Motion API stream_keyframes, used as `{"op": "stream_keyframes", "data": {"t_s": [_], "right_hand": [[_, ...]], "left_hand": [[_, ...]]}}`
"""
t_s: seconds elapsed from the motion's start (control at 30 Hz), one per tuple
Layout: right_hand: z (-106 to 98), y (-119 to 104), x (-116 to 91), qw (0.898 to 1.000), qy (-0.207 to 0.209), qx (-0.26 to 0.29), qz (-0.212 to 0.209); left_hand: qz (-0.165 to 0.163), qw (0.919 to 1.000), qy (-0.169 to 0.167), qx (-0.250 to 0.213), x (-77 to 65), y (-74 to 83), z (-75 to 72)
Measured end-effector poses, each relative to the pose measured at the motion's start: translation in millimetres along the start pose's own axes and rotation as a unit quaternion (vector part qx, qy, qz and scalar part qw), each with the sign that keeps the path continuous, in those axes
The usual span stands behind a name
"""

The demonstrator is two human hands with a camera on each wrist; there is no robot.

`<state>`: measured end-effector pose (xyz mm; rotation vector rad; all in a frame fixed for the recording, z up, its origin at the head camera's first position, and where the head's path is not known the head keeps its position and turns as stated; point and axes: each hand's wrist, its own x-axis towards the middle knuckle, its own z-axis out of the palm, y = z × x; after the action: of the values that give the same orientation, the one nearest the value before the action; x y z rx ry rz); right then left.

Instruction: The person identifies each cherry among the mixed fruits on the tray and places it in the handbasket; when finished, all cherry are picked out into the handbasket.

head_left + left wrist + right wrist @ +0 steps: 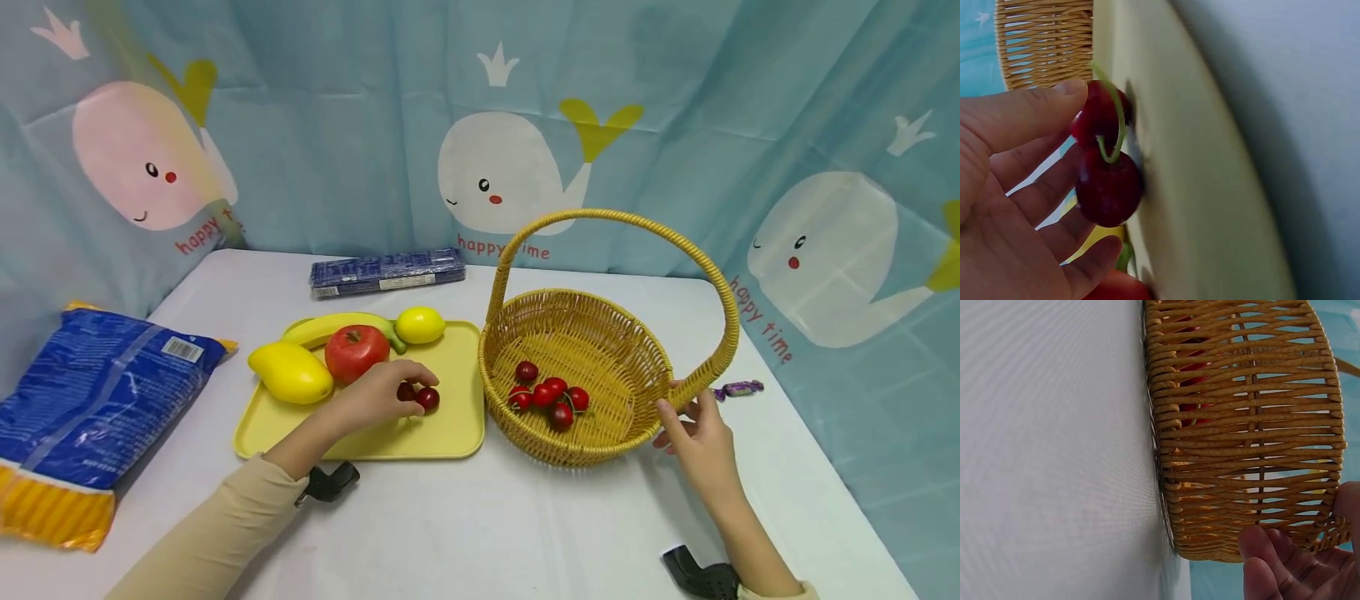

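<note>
My left hand point(375, 393) reaches over the yellow tray point(461, 408) and pinches a pair of dark red cherries point(1109, 190) joined by a green stem. In the left wrist view its thumb presses on the upper cherry, and the fingers lie behind, loosely bent. The cherries hang close over the tray. My right hand point(701, 442) grips the wicker basket point(517, 433) at its right side near the handle's foot, thumb at the rim and fingers against the outer wall. Inside the basket lie several red cherries point(555, 392).
A mango point(291, 372), a red apple point(356, 352), a banana point(330, 325) and a lemon point(420, 325) share the tray. Behind it lies a dark blue packet point(387, 272). A blue bag point(97, 400) sits at the left, a purple wrapped candy point(741, 389) beyond the right hand.
</note>
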<state>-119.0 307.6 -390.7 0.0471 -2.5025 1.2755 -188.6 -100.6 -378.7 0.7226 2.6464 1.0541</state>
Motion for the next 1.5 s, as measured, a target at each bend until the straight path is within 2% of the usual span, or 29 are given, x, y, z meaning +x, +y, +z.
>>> {"op": "stream_keyframes", "data": {"t_s": [0.1,0.23,0.5,0.87,1.07,1.17,1.3,1.5], "right_hand": [[1,-1,0,1.0,-0.003,0.003,0.001],[1,0,1,1.0,-0.002,0.001,0.0],[0,1,0,1.0,-0.003,-0.007,0.002],[0,0,0,1.0,0.0,-0.001,0.003],[0,1,1,1.0,-0.003,-0.003,0.003],[-1,2,1,1.0,-0.003,-0.004,0.002],[-2,2,1,1.0,-0.002,0.005,0.001],[0,2,1,1.0,-0.001,0.011,0.0]], "left_hand": [[-0.009,0.9999,0.001,0.007,-0.1,-2.9,3.0],[-0.005,0.9998,-0.002,0.018,1.3,-6.7,5.7],[0.02,0.9998,0.002,0.003,2.4,-0.3,5.5],[0.05,0.9969,0.014,-0.059,8.2,28.6,-1.8],[0.079,0.9892,0.003,-0.124,13.1,53.0,-6.4],[0.1,0.9864,0.008,-0.13,18.7,67.3,-6.0],[0.125,0.9865,0.005,-0.105,33.7,83.7,5.7],[0.144,0.9849,-0.037,-0.088,60.6,96.2,33.6]]}}
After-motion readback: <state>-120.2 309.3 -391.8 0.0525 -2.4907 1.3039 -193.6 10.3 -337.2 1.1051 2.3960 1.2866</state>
